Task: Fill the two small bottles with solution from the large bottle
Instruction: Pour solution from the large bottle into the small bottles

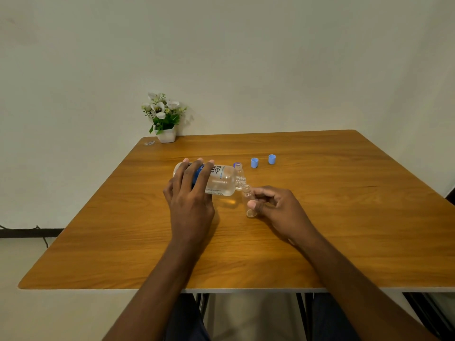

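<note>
A plain room, likely a home or small office: a bare pale wall (246, 57), 1 wooden table (320, 217) pushed against it, and a small white pot of artificial flowers (164, 116) at its far corner.

Wooden tabletop (320, 217), warm grain, rounded corners, pale edge band. White pot of artificial flowers (164, 116) at the far left corner, well beyond the left grip, against a plain off-white wall (246, 57). Small clear scrap (149, 143) just left of the pot. Dark cable (37, 232) along the floor line, far left of both grips. Metal table legs (301, 313) below the near edge.
</note>
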